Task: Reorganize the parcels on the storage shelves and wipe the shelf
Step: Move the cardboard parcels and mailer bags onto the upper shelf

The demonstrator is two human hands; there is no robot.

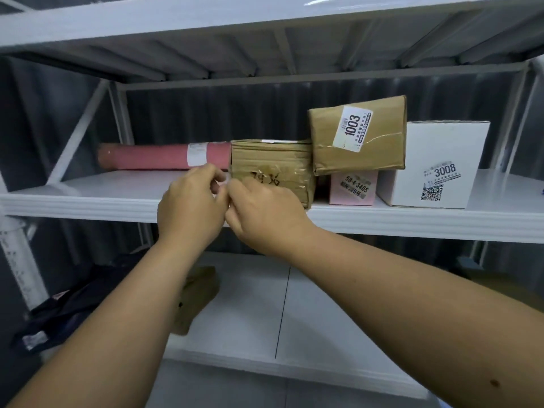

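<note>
My left hand (188,207) and my right hand (265,213) meet at the front edge of the middle shelf (88,198), just in front of a brown box (270,163) with handwriting on it. The left fingers pinch a small pale scrap (221,178); what it is cannot be told. The right fingers curl toward the same spot, their tips hidden. A pink roll (147,156) lies to the left of the box. A brown box labelled 1003 (379,148) leans tilted on top of it and on a small pink box (353,188). A white box labelled 3008 (435,160) stands at the right.
On the lower shelf (250,304) lie a brown parcel (197,295) and a dark bag (67,307) at the left. White frame uprights and a diagonal brace (79,131) stand at the left; another shelf board (265,22) is close overhead.
</note>
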